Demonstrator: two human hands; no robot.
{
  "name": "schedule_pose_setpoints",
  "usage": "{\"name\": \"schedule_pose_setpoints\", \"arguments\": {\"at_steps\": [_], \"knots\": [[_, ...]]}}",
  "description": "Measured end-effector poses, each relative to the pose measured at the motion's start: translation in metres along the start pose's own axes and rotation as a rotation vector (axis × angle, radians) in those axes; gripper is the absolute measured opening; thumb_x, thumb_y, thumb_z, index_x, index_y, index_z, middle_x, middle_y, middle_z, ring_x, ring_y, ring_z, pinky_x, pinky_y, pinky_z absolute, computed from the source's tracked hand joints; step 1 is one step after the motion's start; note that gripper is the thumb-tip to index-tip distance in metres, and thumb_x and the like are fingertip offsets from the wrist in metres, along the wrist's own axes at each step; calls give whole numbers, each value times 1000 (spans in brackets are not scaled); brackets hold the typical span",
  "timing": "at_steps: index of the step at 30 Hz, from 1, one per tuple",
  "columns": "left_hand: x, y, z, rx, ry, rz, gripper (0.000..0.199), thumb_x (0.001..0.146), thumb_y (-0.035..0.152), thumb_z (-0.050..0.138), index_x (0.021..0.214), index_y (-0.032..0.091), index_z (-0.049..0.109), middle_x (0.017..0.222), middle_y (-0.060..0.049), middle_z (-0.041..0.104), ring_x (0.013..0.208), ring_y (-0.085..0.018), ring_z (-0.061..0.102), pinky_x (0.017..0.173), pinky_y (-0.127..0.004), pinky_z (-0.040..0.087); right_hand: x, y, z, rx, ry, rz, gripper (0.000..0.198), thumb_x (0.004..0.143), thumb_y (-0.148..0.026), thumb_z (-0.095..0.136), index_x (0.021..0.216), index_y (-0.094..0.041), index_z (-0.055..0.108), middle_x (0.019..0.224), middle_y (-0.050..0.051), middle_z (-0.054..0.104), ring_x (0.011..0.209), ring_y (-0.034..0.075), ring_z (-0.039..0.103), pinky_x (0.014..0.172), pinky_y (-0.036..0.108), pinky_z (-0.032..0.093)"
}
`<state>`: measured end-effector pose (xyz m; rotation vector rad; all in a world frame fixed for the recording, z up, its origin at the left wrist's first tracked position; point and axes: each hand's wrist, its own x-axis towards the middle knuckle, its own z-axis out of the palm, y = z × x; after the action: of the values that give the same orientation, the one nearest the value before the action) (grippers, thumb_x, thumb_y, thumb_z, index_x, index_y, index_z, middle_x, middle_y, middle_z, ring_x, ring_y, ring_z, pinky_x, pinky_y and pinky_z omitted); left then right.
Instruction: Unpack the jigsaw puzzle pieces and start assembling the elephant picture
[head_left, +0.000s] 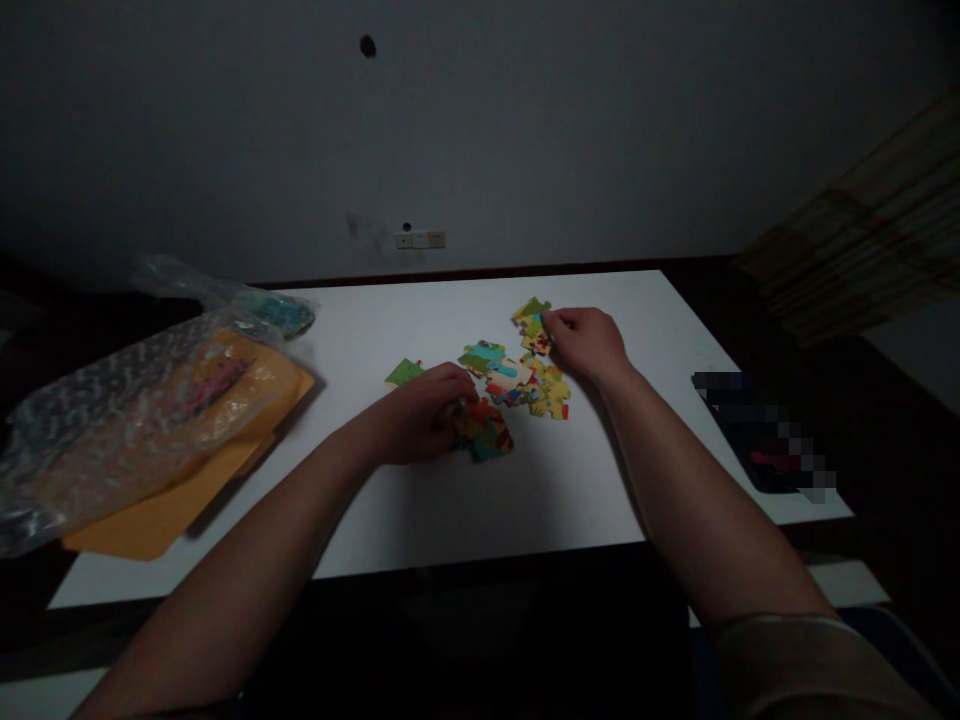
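Observation:
Several colourful jigsaw puzzle pieces [551, 388] lie in a loose, overlapping cluster on the white table [465, 520]. My left hand [420, 412] is closed on an orange and teal puzzle piece [487, 432] at the near side of the cluster. Just behind that hand lies a green puzzle piece [405, 372]. At the far right of the cluster, my right hand [589, 342] pinches the edge of a green and yellow puzzle piece [531, 314]. Fingers of both hands partly hide what they grip.
A yellow envelope [150, 520] under clear plastic wrap [97, 400] covers the table's left side, with a teal packet [277, 312] behind it. A dark, partly blurred flat object [757, 430] lies at the right edge. A wall [525, 130] with sockets [420, 240] stands behind.

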<state>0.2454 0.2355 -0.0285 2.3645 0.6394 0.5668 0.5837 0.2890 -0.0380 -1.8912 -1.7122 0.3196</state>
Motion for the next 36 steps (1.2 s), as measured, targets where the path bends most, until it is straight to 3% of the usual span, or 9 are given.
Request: {"name": "schedule_pose_setpoints", "arguments": {"at_steps": [5, 11, 16, 18, 21, 24, 27, 32, 36], "knots": [[-2, -7, -5, 81, -6, -46, 52, 79, 1, 63, 122, 27, 72, 138, -9, 69, 130, -25, 69, 115, -47, 58, 4, 4, 7, -24, 41, -77, 38, 101, -49, 62, 94, -23, 89, 101, 12, 82, 99, 32, 73, 86, 40, 53], [-1, -6, -10, 137, 56, -111, 48, 80, 0, 59, 116, 27, 75, 135, -8, 73, 125, -24, 72, 114, -47, 59, 18, 22, 4, 286, 169, 143, 35, 101, -50, 57, 87, -24, 76, 86, 8, 76, 87, 28, 70, 80, 39, 55], [-1, -13, -13, 146, 137, -104, 51, 79, -3, 53, 115, 24, 77, 128, -8, 74, 119, -23, 74, 109, -45, 61, 15, 31, -12, -58, 120, 273, 26, 94, -43, 68, 101, -20, 79, 109, 20, 77, 107, 41, 70, 95, 53, 55], [-1, -16, -12, 156, 162, -100, 51, 79, -4, 52, 114, 24, 77, 126, -8, 75, 118, -22, 74, 109, -45, 61, 11, 26, -14, -143, 112, 242, 41, 89, -40, 74, 121, -15, 79, 127, 27, 74, 122, 48, 66, 104, 60, 52], [0, -20, -13, 168, 186, -125, 52, 77, -4, 51, 112, 24, 78, 125, -7, 76, 119, -22, 74, 110, -45, 61, 2, 7, -14, -84, 129, 7, 48, 93, -36, 69, 135, -14, 76, 136, 26, 71, 130, 46, 62, 112, 60, 49], [0, -23, -16, 187, 224, -186, 47, 79, -3, 52, 107, 23, 80, 121, -7, 78, 115, -22, 75, 107, -43, 61, -10, -16, -14, 114, -70, -329, 37, 98, -41, 69, 128, -21, 78, 130, 18, 75, 123, 39, 67, 112, 54, 51], [-2, -26, -21, 234, 260, -239, 43, 80, -1, 54, 104, 23, 80, 115, -7, 79, 109, -23, 76, 102, -41, 61, -24, -34, -13, 160, -346, -500, 45, 87, -53, 89, 123, -27, 81, 126, 13, 77, 121, 38, 68, 110, 54, 52], [-1, -19, -22, 327, 285, -312, 33, 83, 4, 57, 100, 22, 79, 106, -8, 81, 103, -27, 76, 100, -45, 60, -31, -42, -12, 172, -552, -488, 45, 80, -48, 98, 118, -29, 83, 118, 9, 81, 109, 33, 73, 100, 48, 55], [13, -5, -6, 430, 265, -236, 56, 94, 15, 63, 149, 22, 68, 154, -15, 71, 142, -35, 65, 122, -57, 53, -29, -38, -13, 268, -567, -412, 33, 84, -43, 91, 112, -28, 81, 108, 4, 83, 95, 27, 75, 85, 40, 55]]}}
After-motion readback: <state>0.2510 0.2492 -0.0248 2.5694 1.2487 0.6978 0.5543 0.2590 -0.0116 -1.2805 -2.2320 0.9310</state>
